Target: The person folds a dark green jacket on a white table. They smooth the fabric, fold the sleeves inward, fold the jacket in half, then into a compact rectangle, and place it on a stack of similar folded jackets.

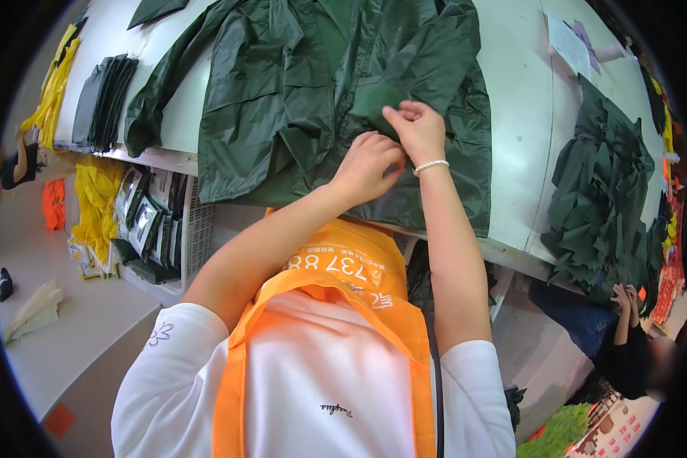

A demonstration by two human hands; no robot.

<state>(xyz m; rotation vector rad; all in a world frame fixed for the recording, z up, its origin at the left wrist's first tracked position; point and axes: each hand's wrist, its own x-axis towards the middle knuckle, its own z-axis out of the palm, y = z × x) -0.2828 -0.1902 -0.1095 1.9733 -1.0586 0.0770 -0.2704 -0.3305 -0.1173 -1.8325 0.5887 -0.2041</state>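
Smooth tbl (pixel 520 164): glossy grn jkt (pixel 256 111) under L hand (pixel 369 166), R hand (pixel 420 131).

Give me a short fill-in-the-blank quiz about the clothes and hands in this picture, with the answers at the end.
1. The jacket beneath the left hand and right hand is coloured dark ____.
2. The bracelet is on the person's ____ wrist.
3. The apron worn over the white shirt is ____ in colour.
4. The folded dark stack lies to the ____ of the jacket.

Missing words: green; right; orange; left.
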